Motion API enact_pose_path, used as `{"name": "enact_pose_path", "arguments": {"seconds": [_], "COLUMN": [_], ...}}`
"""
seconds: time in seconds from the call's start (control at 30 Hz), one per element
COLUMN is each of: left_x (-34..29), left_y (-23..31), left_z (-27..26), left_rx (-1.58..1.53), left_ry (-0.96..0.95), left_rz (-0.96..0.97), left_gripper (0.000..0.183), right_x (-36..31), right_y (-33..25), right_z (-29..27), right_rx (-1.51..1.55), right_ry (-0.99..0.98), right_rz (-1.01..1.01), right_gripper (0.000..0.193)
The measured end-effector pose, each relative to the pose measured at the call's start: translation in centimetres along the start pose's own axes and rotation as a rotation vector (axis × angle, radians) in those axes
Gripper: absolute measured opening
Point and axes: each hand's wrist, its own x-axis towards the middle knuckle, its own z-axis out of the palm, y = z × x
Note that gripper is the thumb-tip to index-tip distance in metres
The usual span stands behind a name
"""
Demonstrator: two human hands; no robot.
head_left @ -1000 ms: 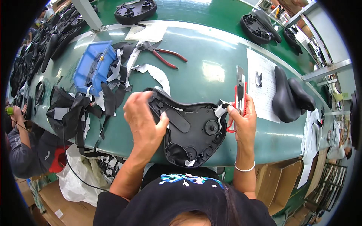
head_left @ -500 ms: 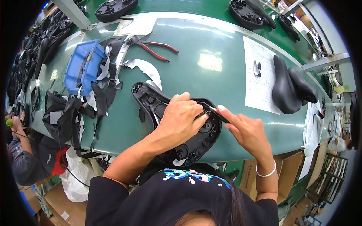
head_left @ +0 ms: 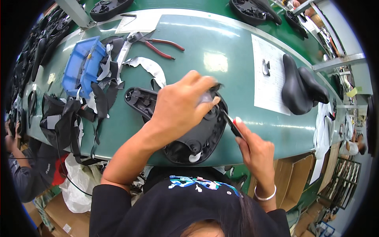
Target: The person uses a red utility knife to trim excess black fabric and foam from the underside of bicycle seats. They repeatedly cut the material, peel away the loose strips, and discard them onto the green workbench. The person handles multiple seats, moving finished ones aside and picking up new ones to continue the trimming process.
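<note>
"Where's the saddle being worked on?"

"Upside down on the green table point(head_left: 189, 35), at the near edge, around its middle. The black saddle point(head_left: 205, 138) has the left hand point(head_left: 179, 100) curled over its rim; blur there, so I can't tell whether it grips anything. The right hand point(head_left: 256, 148) is closed around a cutter point(head_left: 233, 125), tip at the rim. The hands are apart."

"And the rest of the table?"

"Red-handled pliers point(head_left: 166, 41) toward the far edge, left of centre. The blue bin point(head_left: 75, 57) is nearer the left end, dark scraps point(head_left: 112, 94) beside it. Toward the right end, a finished saddle point(head_left: 292, 93) overlaps a paper sheet point(head_left: 268, 93), and white cloth point(head_left: 321, 130) hangs over the edge."

"Around it?"

"Beyond the far edge, a green bench point(head_left: 189, 4) with upturned saddles point(head_left: 106, 10). Below the near edge, a white plastic bag point(head_left: 79, 189) left and a cardboard box point(head_left: 288, 177) right. Past the left end, a co-worker point(head_left: 27, 173)."
</note>
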Motion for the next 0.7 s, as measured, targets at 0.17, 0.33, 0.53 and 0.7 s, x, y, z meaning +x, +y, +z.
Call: {"name": "enact_pose_path", "arguments": {"seconds": [0.17,0.33,0.53,0.7], "left_x": [2.4,2.7,3.2,3.6], "left_y": [-2.6,-5.7,-2.9,-3.3], "left_z": [1.1,0.1,-0.1,-0.7], "left_rx": [0.216,-1.844,-0.75,-0.763], "left_ry": [-0.211,0.197,-0.098,-0.233], "left_rz": [-0.086,-0.444,-0.089,-0.308], "left_gripper": [0.028,0.014,0.027,0.033], "right_x": [3.5,-0.5,2.8,5.4], "right_y": [-0.4,-3.0,-1.5,-0.1], "right_z": [1.3,1.6,1.7,0.9], "right_rx": [-0.213,-0.072,0.005,-0.046], "right_ry": [0.016,-0.008,0.042,0.131], "right_rz": [-0.063,0.099,0.006,-0.11], "right_gripper": [0.05,0.049,0.051,0.047]}}
